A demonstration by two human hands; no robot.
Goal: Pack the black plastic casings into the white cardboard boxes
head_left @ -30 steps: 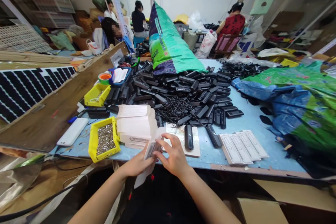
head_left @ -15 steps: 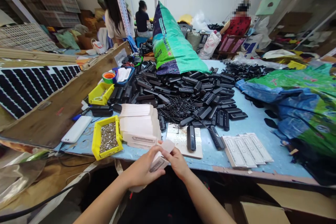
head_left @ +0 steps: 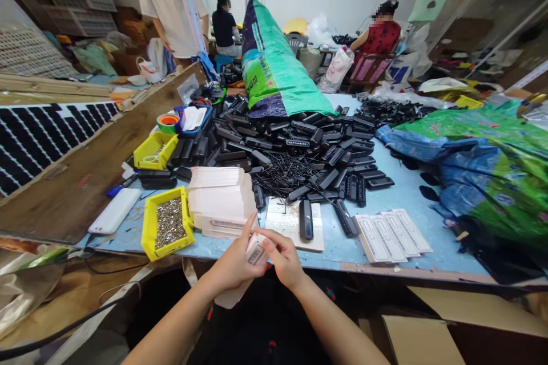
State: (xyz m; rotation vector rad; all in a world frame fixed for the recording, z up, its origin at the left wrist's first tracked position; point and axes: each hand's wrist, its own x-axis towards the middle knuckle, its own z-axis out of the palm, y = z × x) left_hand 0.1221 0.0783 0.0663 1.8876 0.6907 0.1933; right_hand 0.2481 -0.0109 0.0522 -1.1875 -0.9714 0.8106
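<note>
My left hand (head_left: 234, 262) is wrapped round a small white printed box (head_left: 255, 252), held just off the table's front edge. The fingers of my right hand (head_left: 283, 256) press on the box's upper end. Behind my hands lies a stack of flat white cartons (head_left: 222, 199). One black plastic piece (head_left: 306, 220) stands on a whitish board (head_left: 317, 234), in front of a heap of black pieces and thin black rods (head_left: 286, 174). Several white boxes (head_left: 377, 238) lie side by side to the right.
A yellow bin of small metal parts (head_left: 171, 222), a white phone-like object (head_left: 115, 211) and another yellow bin (head_left: 154, 150) are at left. Green bags (head_left: 278, 68) stand behind and at right (head_left: 505, 165). People (head_left: 379, 37) are in the background. Open cardboard (head_left: 422, 339) sits below right.
The box's end flap, raised before, now looks folded down under my right fingers. The view has shifted slightly, and the person at back left appears more upright.
</note>
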